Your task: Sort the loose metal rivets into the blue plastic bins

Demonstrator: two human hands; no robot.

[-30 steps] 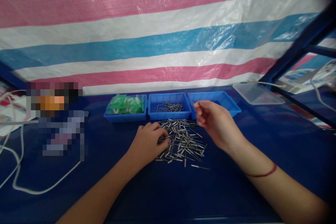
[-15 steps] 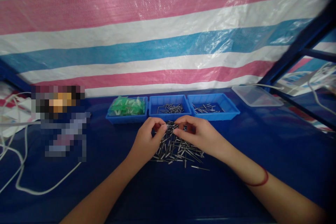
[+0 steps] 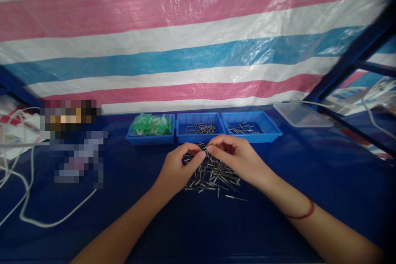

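Note:
A loose pile of small metal pins (image 3: 213, 175) lies on the dark blue table (image 3: 198, 222). My left hand (image 3: 176, 169) and my right hand (image 3: 236, 157) meet over the pile's far edge, fingertips pinched together and touching. Each seems to pinch a pin from the pile, though the piece between the fingers is too small to make out. Behind the hands stand three blue trays: the left tray (image 3: 150, 138) holds green plastic parts, the middle tray (image 3: 200, 131) and the right tray (image 3: 252, 130) hold metal pins.
A clear plastic lid (image 3: 301, 115) lies at the back right. White cables (image 3: 37, 214) trail over the table's left side beside a blurred-out patch. A striped pink, white and blue tarp (image 3: 185, 49) hangs behind; a blue frame post (image 3: 349, 57) slants at right.
My right hand came back from the right tray to the pile and met my left hand, which rose from the pins. Both now pinch together, slightly closer than half a second ago.

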